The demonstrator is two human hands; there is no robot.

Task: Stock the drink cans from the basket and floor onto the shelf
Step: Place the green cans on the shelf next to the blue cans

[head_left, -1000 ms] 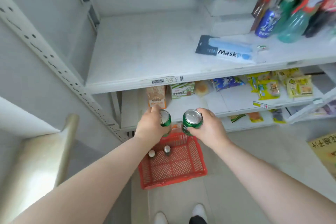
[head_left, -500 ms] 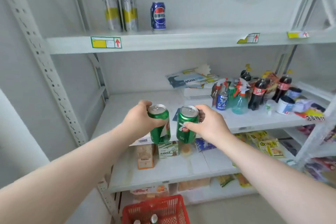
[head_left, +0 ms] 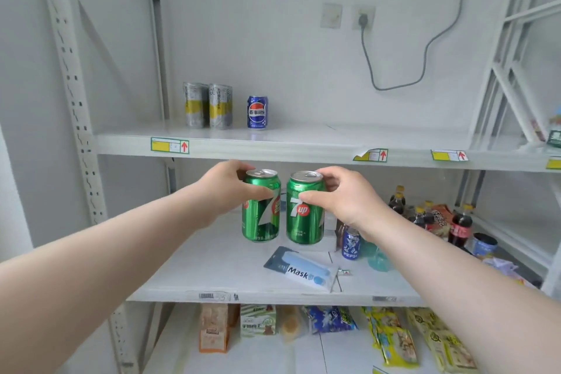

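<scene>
Two cans: left green can [head_left: 261, 217] and right green can [head_left: 304, 223], upright, side by side, just apart, below the upper shelf [head_left: 303, 144] front edge.
Left hand [head_left: 226, 188]: fingers curled round the left green can near its top.
Right hand [head_left: 344, 199]: fingers clamped on the right green can's upper part.
Upper shelf: blue Pepsi can [head_left: 257, 112] standing at the back.
</scene>
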